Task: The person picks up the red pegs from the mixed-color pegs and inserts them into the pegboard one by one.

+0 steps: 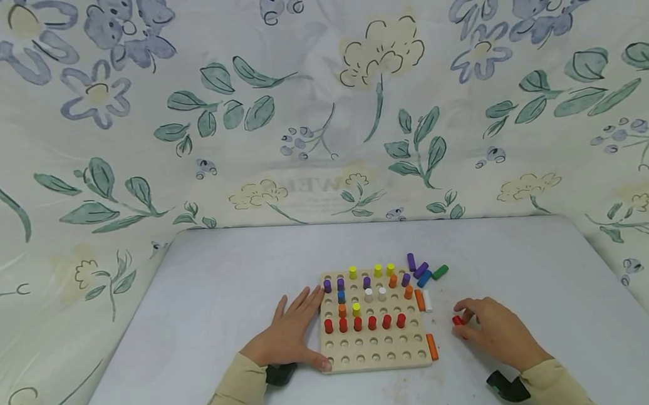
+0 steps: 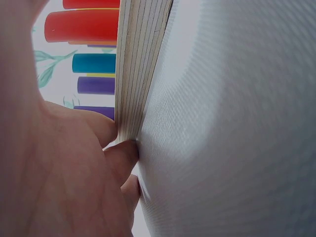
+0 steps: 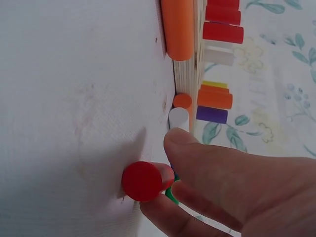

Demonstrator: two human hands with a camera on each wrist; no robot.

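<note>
A wooden pegboard (image 1: 382,364) with rows of round holes lies on the table. Along its left side rests my left hand (image 1: 290,335), fingers stretched toward the back and thumb at the near left corner. The left wrist view shows those fingers against the board's layered edge (image 2: 140,64). To the right of the board, my right hand (image 1: 497,331) pinches a red peg (image 3: 141,181) between thumb and finger, low over the table. Several red pegs (image 1: 358,324) stand in one row of the board. Purple, yellow, orange, white and blue pegs stand in the rows behind.
Beyond the board's far right corner lie loose purple pegs (image 1: 421,270), a blue peg (image 1: 424,278) and a green peg (image 1: 440,272). Beside its right edge are a white peg (image 1: 427,301) and two orange pegs (image 1: 432,347). A floral cloth (image 1: 317,102) hangs behind the white table (image 1: 195,287).
</note>
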